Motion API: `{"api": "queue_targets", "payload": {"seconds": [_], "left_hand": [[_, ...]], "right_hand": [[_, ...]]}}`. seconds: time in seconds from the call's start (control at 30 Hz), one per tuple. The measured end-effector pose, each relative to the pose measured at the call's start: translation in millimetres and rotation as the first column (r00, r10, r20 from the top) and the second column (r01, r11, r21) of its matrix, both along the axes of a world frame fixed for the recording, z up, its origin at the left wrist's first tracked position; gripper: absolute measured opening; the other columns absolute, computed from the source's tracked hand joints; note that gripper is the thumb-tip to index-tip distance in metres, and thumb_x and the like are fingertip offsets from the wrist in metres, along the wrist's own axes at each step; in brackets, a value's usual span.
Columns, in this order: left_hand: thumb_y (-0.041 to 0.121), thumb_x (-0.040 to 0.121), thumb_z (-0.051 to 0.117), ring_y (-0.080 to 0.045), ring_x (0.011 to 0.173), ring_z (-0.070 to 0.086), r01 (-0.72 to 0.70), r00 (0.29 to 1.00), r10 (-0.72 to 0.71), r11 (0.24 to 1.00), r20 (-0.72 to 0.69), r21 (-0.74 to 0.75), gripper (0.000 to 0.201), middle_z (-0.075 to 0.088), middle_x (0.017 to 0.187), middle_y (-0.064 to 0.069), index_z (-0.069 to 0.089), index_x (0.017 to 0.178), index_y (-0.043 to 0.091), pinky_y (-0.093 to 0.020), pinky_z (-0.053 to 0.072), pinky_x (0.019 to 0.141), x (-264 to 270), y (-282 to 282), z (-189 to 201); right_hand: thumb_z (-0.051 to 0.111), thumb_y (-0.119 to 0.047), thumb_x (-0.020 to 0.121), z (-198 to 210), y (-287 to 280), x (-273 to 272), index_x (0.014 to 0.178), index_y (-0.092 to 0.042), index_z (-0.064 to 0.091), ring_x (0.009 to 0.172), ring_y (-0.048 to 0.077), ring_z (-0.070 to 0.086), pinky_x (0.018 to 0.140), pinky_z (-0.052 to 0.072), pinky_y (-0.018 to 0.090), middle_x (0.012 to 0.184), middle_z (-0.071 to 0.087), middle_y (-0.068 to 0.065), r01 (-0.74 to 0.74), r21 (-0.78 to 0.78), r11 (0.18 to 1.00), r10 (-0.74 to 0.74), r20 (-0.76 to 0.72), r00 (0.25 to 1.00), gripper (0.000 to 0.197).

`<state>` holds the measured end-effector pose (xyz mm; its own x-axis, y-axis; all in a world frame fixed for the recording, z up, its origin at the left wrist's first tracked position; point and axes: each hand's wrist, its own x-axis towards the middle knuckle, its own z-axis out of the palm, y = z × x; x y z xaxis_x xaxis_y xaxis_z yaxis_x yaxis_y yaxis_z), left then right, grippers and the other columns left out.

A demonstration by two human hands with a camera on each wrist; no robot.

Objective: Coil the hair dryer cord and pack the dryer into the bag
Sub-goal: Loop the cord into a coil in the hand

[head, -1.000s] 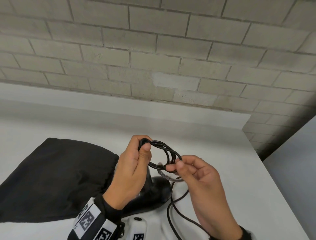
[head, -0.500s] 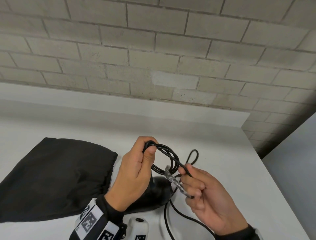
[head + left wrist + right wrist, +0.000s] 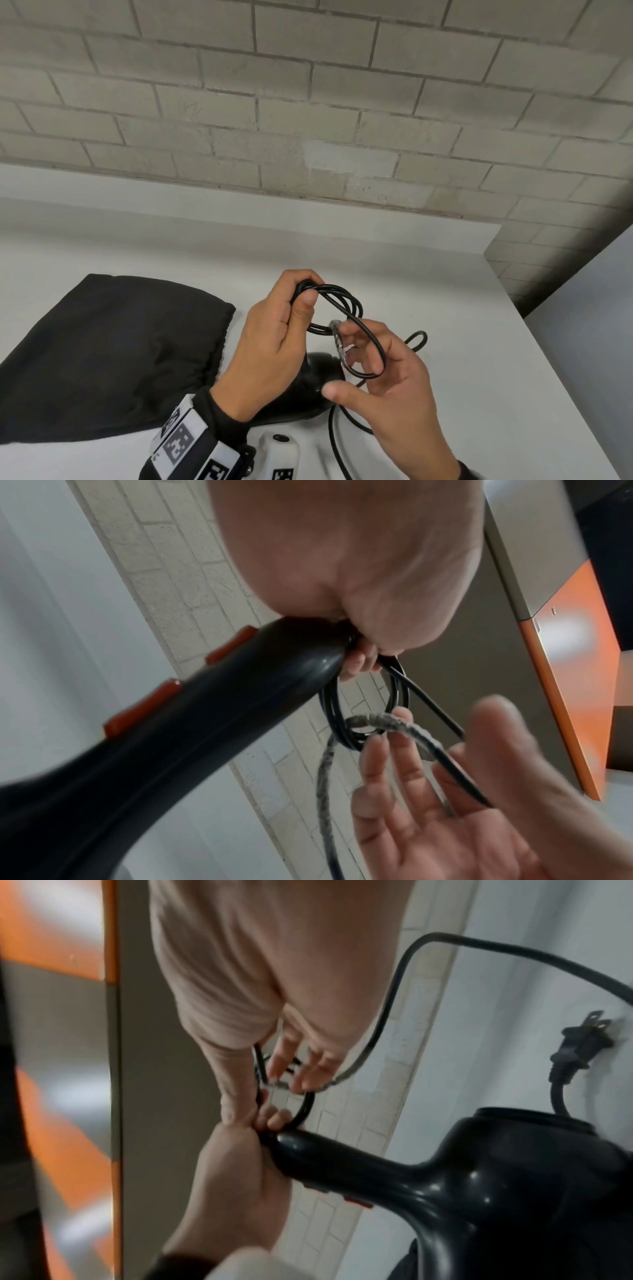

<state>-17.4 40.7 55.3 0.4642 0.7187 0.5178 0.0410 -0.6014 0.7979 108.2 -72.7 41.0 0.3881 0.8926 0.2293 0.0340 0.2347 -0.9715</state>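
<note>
My left hand (image 3: 281,337) pinches several black cord coils (image 3: 346,303) at the butt of the black hair dryer's (image 3: 317,380) handle. The dryer (image 3: 514,1177) has red switches (image 3: 143,707). My right hand (image 3: 390,387) is held palm up beside it, thumb apart, with a cord loop (image 3: 376,346) draped over its spread fingers (image 3: 377,764). A grey taped stretch of cord (image 3: 387,721) lies across those fingertips. The plug (image 3: 575,1047) rests on the table past the dryer. The black fabric bag (image 3: 113,349) lies flat to the left, its mouth towards the hands.
The white table (image 3: 445,274) ends against a brick wall (image 3: 308,120) at the back and has its right edge close to my right hand. A loose cord bend (image 3: 416,339) lies on the table behind that hand, and more cord (image 3: 334,442) trails towards me.
My right hand has uncurled from its grip on the cord and now carries a loop over spread fingers, close to the coil. My left hand keeps its hold.
</note>
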Motion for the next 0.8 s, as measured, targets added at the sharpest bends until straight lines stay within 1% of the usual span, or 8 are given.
{"api": "queue_targets", "payload": {"seconds": [0.07, 0.2, 0.3, 0.4, 0.53, 0.6, 0.7, 0.8], "left_hand": [[0.043, 0.102, 0.037, -0.019, 0.052, 0.043, 0.004, 1.0, -0.004, 1.0, -0.013, 0.001, 0.02, 0.047, 0.063, 0.001, 0.052, 0.109, 0.032, -0.044, 0.042, 0.05, 1.3, -0.4, -0.8], [0.043, 0.102, 0.037, -0.015, 0.053, 0.042, 0.012, 1.0, -0.012, 1.0, -0.021, -0.004, 0.021, 0.045, 0.062, 0.01, 0.052, 0.11, 0.031, -0.045, 0.042, 0.051, 1.9, -0.4, -1.8], [0.043, 0.102, 0.037, -0.019, 0.054, 0.044, 0.005, 1.0, -0.005, 1.0, -0.005, -0.019, 0.02, 0.047, 0.063, 0.008, 0.052, 0.11, 0.032, -0.047, 0.043, 0.053, 1.4, 1.0, -1.8], [0.044, 0.101, 0.037, -0.018, 0.055, 0.044, -0.006, 1.0, 0.006, 1.0, -0.003, -0.023, 0.019, 0.048, 0.063, 0.009, 0.051, 0.109, 0.035, -0.045, 0.043, 0.054, 0.9, 1.4, -2.1], [0.044, 0.101, 0.035, -0.017, 0.054, 0.044, -0.032, 0.999, 0.032, 0.999, 0.002, -0.016, 0.02, 0.047, 0.062, 0.011, 0.05, 0.108, 0.032, -0.041, 0.042, 0.051, -1.3, 3.5, -2.2], [0.044, 0.101, 0.035, -0.019, 0.053, 0.044, -0.044, 0.999, 0.044, 0.999, 0.003, -0.01, 0.021, 0.047, 0.062, 0.011, 0.05, 0.108, 0.031, -0.04, 0.041, 0.05, -2.6, 5.1, -2.6], [0.045, 0.101, 0.035, -0.019, 0.053, 0.044, -0.042, 0.999, 0.042, 0.999, 0.005, -0.004, 0.022, 0.046, 0.062, 0.011, 0.05, 0.107, 0.031, -0.04, 0.041, 0.05, -1.7, 4.4, -3.3], [0.045, 0.101, 0.035, -0.02, 0.054, 0.046, -0.054, 0.998, 0.054, 0.998, 0.009, 0.006, 0.019, 0.049, 0.065, 0.006, 0.049, 0.106, 0.033, -0.04, 0.042, 0.051, 0.1, 4.3, -3.1]], "right_hand": [[0.089, 0.003, 0.057, -0.3, 3.4, -8.5, 0.09, -0.027, 0.073, 0.086, 0.019, 0.064, 0.082, 0.051, 0.019, 0.091, 0.071, 0.001, 0.156, -0.003, 0.988, -0.155, 0.051, 0.987, 0.047], [0.084, -0.008, 0.069, -2.5, 8.7, -22.0, 0.091, -0.031, 0.076, 0.08, 0.013, 0.065, 0.077, 0.05, 0.013, 0.073, 0.066, -0.007, 0.344, 0.052, 0.938, -0.346, 0.057, 0.936, 0.033], [0.078, -0.014, 0.073, -3.6, 10.5, -26.7, 0.08, -0.042, 0.066, 0.09, 0.015, 0.07, 0.086, 0.052, 0.02, 0.083, 0.073, 0.001, 0.4, 0.095, 0.912, -0.406, 0.066, 0.911, 0.031], [0.073, -0.005, 0.074, -1.6, 13.0, -27.9, 0.075, -0.031, 0.053, 0.095, 0.018, 0.073, 0.09, 0.054, 0.029, 0.089, 0.078, 0.002, 0.418, 0.143, 0.897, -0.419, -0.026, 0.908, 0.033], [0.07, 0.003, 0.069, 5.3, 8.6, -18.8, 0.084, -0.005, 0.05, 0.085, 0.028, 0.075, 0.079, 0.058, 0.027, 0.082, 0.076, 0.015, 0.373, 0.155, 0.915, -0.336, -0.221, 0.916, 0.027], [0.074, -0.002, 0.068, 7.1, 5.1, -13.5, 0.087, -0.005, 0.052, 0.084, 0.031, 0.075, 0.077, 0.059, 0.028, 0.08, 0.075, 0.019, 0.313, 0.123, 0.942, -0.27, -0.279, 0.922, 0.029], [0.092, -0.028, 0.056, 10.3, 3.1, -6.3, 0.093, -0.016, 0.06, 0.084, 0.035, 0.074, 0.076, 0.058, 0.03, 0.08, 0.074, 0.021, 0.2, 0.117, 0.973, -0.144, -0.372, 0.917, 0.05], [0.093, -0.025, 0.058, 4.5, 1.6, 3.3, 0.107, -0.01, 0.062, 0.074, 0.031, 0.073, 0.078, 0.058, 0.037, 0.077, 0.072, 0.016, 0.024, 0.178, 0.984, 0.079, -0.547, 0.833, 0.06]]}}
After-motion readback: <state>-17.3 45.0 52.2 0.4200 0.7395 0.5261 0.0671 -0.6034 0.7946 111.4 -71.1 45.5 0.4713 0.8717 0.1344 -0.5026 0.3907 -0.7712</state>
